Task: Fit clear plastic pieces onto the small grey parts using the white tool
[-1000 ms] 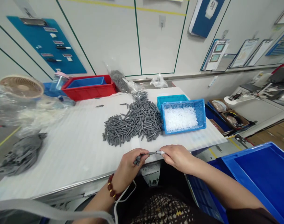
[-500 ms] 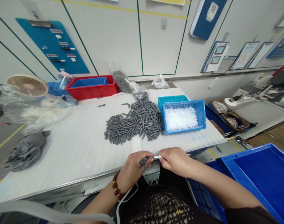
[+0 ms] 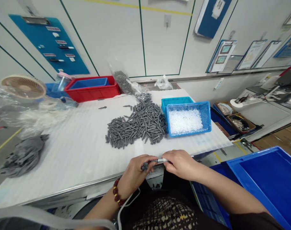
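**Item:** grey plastic part (image 3: 157,161) with a silver metal end, held just above the near edge of the white ribbed worktop (image 3: 64,166), in front of the heap of loose grey plastic parts (image 3: 136,126).

**Left hand** (image 3: 136,171): fingers (image 3: 150,158) curled, pinching the item's grey end. Red beaded bracelet (image 3: 116,191) on the wrist.

**Right hand** (image 3: 181,164): fingers (image 3: 170,155) pressed together, pinching the silver end.

**Around the heap:**
- Just right: blue perforated crate (image 3: 209,118) of small white translucent pieces (image 3: 185,121), with a teal bin (image 3: 176,101) directly behind it.
- Directly behind: clear bag of grey parts (image 3: 121,81).
- Behind and left: red crate (image 3: 91,95) holding a blue tray (image 3: 89,83).
- Far left: desk fan (image 3: 23,87) and, lower down, a grey bundle (image 3: 23,156), both well apart.
- Near right, beyond the worktop: large blue plastic tray (image 3: 260,188).
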Demonstrator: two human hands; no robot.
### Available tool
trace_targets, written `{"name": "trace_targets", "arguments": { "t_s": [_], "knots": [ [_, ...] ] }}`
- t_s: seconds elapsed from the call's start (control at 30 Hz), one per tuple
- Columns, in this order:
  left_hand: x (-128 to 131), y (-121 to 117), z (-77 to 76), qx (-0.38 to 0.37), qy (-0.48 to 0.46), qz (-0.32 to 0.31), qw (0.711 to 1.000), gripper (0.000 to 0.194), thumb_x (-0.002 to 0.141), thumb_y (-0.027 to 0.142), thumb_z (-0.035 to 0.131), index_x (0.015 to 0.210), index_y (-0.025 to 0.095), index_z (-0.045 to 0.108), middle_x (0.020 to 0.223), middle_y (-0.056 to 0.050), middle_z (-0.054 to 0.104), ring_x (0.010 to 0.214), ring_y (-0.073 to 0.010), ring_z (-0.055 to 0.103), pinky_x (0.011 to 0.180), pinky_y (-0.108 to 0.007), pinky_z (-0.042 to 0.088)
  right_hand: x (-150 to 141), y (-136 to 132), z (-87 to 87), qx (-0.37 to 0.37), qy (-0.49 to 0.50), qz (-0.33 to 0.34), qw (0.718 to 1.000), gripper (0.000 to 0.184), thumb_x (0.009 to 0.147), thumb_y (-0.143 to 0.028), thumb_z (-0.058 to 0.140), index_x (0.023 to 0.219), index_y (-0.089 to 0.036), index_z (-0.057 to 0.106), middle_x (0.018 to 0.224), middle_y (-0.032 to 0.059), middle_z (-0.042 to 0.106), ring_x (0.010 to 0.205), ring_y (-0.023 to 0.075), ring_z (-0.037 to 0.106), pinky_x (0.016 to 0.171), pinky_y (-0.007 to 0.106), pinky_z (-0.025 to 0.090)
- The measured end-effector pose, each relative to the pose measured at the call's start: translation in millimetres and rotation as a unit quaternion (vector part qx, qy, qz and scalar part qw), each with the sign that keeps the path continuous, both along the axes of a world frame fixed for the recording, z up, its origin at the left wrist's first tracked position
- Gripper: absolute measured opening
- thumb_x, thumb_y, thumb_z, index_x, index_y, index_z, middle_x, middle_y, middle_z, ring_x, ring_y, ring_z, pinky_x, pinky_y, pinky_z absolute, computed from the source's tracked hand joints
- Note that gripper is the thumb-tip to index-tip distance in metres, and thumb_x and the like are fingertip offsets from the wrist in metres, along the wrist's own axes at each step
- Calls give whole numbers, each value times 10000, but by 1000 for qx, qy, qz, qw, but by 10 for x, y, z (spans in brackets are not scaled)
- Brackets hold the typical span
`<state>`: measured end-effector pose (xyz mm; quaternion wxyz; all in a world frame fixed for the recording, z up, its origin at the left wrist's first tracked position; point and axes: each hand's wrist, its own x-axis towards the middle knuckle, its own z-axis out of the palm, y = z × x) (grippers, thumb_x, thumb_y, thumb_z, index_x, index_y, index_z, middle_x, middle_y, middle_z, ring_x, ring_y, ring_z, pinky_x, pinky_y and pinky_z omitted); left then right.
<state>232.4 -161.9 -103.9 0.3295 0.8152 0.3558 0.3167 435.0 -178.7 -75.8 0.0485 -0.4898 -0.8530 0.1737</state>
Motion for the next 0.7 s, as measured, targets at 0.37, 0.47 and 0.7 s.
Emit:
{"name": "trace_targets", "arguments": {
  "t_s": [0.37, 0.47, 0.7],
  "knots": [
    [-6, -17, 7, -44, 18, 11, 999, 173, 853, 265, 507, 885, 194, 662, 650, 2, 669, 576, -118, 607, 637, -216, 493, 12, -2, 34, -37, 2, 28, 999, 128, 872, -164, 479, 913, -162, 601, 864, 44, 647, 749, 177, 565, 622, 254, 322],
    [-8, -25, 14, -53, 13, 11, 998, 174, 852, 264, 505, 882, 192, 660, 659, 1, 673, 567, -115, 606, 629, -213, 491, 22, -8, 38, -39, 7, 33, 999, 134, 876, -165, 475, 916, -163, 603, 861, 40, 648, 751, 174, 564, 619, 250, 320],
    [4, -49, 36, -56, 15, 14, 998, 172, 849, 278, 518, 871, 183, 660, 615, 8, 657, 544, -111, 590, 615, -210, 491, 1, -18, -70, -1, -3, 3, 1000, 150, 872, -233, 504, 805, -171, 623, 765, 33, 657, 683, 162, 568, 571, 246, 275]
  ]
}}
